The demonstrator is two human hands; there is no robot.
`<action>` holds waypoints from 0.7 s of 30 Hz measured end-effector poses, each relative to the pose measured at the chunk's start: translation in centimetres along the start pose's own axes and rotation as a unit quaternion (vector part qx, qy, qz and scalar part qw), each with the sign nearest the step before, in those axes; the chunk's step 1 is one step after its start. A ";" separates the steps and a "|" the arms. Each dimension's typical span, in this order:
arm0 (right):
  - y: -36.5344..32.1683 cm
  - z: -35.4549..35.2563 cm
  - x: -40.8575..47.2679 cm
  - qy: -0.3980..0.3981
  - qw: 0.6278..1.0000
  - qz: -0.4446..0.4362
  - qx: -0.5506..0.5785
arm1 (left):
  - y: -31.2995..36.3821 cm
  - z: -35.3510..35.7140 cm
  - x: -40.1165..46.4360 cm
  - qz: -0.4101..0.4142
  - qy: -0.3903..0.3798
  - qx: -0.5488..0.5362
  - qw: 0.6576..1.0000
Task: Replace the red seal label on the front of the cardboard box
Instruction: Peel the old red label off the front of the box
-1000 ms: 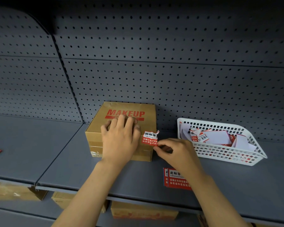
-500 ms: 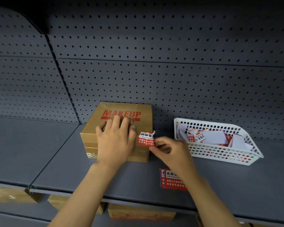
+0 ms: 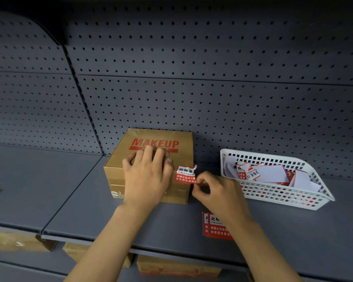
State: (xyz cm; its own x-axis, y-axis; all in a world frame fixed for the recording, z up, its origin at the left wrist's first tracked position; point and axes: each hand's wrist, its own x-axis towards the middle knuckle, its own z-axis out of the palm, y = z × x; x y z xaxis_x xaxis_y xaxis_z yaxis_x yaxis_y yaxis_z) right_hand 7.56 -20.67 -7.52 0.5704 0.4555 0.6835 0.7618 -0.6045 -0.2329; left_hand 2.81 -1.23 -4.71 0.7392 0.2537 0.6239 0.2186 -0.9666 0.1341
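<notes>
The cardboard box [image 3: 151,165] stands on the grey shelf [image 3: 86,216], its back close to the perforated wall [image 3: 212,98]. On its top the red word MAKEUP is printed. The left hand [image 3: 148,178] lies flat on the box, palm down, fingers spread over the top and the front edge — it presses, and its grip closes on nothing.

The red seal label [image 3: 185,174] sits at the front right corner of the box, partly lifted, with a torn and curled upper right edge. The right hand [image 3: 216,193] is just beside this corner; its thumb and forefinger pinch the lower right edge of the label, so this grip is closed on the label.

On the shelf near the right wrist lie some fresh red labels [image 3: 214,225], stacked flat and partly hidden by the arm. To the right stands a white plastic basket [image 3: 283,196] — inside are crumpled red label pieces and white backing papers [image 3: 271,173]. On the lower shelf more cardboard boxes [image 3: 177,267] are visible.
</notes>
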 end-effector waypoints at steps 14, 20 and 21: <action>-1.8 -1.6 -0.7 -0.144 0.753 0.401 0.501 | 0.1 0.0 0.0 0.006 -0.005 0.006 1.000; -1.9 -1.8 2.0 -0.068 0.499 0.553 0.664 | 0.2 -0.1 -0.1 0.001 -0.002 0.000 1.000; -1.9 -1.8 2.3 -0.075 0.499 0.559 0.658 | 0.2 -0.1 -0.1 0.003 -0.004 0.000 1.000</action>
State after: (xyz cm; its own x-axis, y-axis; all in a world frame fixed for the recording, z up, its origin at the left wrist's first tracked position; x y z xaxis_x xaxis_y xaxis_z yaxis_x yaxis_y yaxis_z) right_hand 6.86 -19.63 -4.21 0.8064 0.4180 -0.4182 -0.5722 0.3735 -0.7301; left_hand 2.73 -1.43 -4.68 0.7450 0.2489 0.6189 0.2151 -0.9679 0.1303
